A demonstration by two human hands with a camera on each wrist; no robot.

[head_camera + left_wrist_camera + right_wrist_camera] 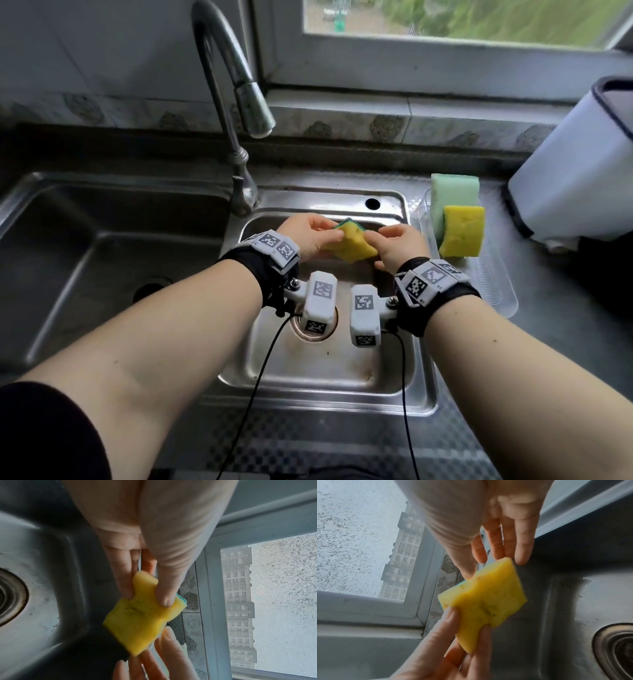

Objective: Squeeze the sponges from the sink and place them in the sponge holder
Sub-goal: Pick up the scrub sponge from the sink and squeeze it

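The yellow rectangular foam sponge with a green scouring back hangs over the small stainless steel sink basin, its long axis running left to right between both hands. The left hand pinches its left end; the right hand pinches the right end with thumb and fingertips. The clear plastic sponge holder, already carrying two sponges, lies on the tabletop just right of the right hand, judged the nearer for placing.
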